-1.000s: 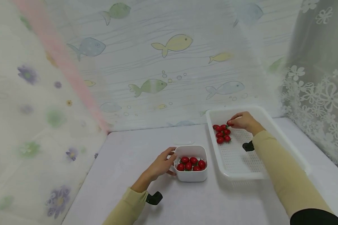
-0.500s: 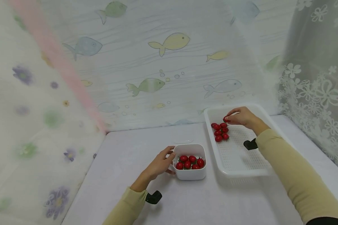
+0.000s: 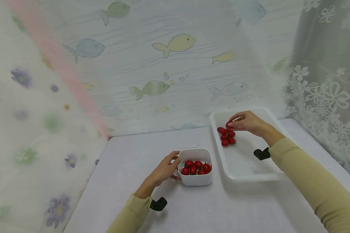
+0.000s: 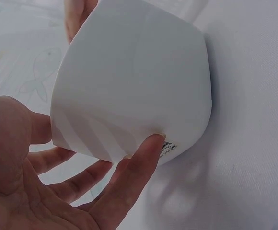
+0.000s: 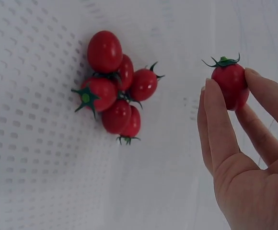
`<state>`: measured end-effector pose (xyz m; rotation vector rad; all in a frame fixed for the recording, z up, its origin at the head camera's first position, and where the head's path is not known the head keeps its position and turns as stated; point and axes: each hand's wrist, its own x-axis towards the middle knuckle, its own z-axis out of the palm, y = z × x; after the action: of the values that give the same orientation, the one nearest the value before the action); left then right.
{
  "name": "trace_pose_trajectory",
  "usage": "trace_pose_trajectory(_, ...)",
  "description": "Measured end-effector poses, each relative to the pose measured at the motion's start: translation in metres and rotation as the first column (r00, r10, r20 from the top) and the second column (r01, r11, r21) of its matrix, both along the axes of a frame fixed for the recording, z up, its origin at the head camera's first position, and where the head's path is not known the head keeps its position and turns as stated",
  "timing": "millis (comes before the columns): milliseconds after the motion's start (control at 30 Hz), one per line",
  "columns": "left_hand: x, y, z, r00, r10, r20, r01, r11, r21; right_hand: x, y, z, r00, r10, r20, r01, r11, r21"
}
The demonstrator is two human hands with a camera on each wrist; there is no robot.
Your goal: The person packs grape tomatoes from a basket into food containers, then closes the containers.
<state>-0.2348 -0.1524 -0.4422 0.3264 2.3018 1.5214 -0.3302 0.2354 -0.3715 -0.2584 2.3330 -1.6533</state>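
Resting on the near part of the grey table (image 3: 128, 181), the left hand (image 3: 163, 170) lies against the left side of a small white bowl (image 3: 196, 178), its fingers (image 4: 129, 177) curved round the wall and the thumb on the near-left corner, so it holds the bowl steady. From the left wrist view the bowl fills most of the picture, with a small printed label low on its wall. Inside the bowl lie several red cherry tomatoes (image 3: 196, 166), close together. A black strap piece shows at the left sleeve (image 3: 128, 216), which is pale yellow. To the right and a little farther stands a white perforated tray (image 3: 245, 168), just beside the bowl but not touching it. In the far left part of the tray a cluster of loose tomatoes (image 5: 112, 91) lies bunched together, green stems showing. The right hand (image 3: 248, 122) reaches over the far end of the tray, raised above the cluster, and pinches one tomato (image 5: 229, 82) between thumb and fingertips, stem upward, clear of the tray floor. Behind the table hangs a sheet printed with fish (image 3: 175, 43), and a lace curtain (image 3: 326, 90) closes the right side.
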Motion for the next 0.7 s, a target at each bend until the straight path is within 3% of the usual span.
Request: trace_pose_trajectory(700, 0.000, 0.000, -0.001, 1.000, 0.004, 0.003, -0.004, 1.000, 0.000, 0.033, -0.020, 0.020, 0.992, 0.110, -0.064, -0.108, 0.993, 0.039)
